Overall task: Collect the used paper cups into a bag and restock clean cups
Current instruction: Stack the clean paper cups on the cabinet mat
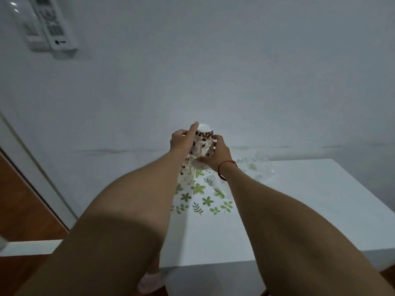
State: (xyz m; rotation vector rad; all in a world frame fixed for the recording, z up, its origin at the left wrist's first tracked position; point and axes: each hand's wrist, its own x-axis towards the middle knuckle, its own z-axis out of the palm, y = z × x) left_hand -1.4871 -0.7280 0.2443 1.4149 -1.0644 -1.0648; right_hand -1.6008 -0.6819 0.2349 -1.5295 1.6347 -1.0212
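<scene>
A stack of upside-down paper cups (pixel 204 144) with a brown coffee-bean print stands at the far left of the white table (pixel 299 210). My left hand (pixel 183 140) wraps the stack's left side, index finger stretched up to the top cup's base. My right hand (pixel 218 153), a red string at its wrist, grips the lower right of the stack. A transparent bag with green leaf print (pixel 203 193) lies flat on the table beneath and in front of the stack. How many cups are stacked is hidden by my hands.
Crumpled clear plastic (pixel 259 165) lies on the table to the right of the stack, near the white wall. A remote in a wall holder (pixel 54 24) hangs at the upper left. Wooden floor (pixel 23 199) shows at the left.
</scene>
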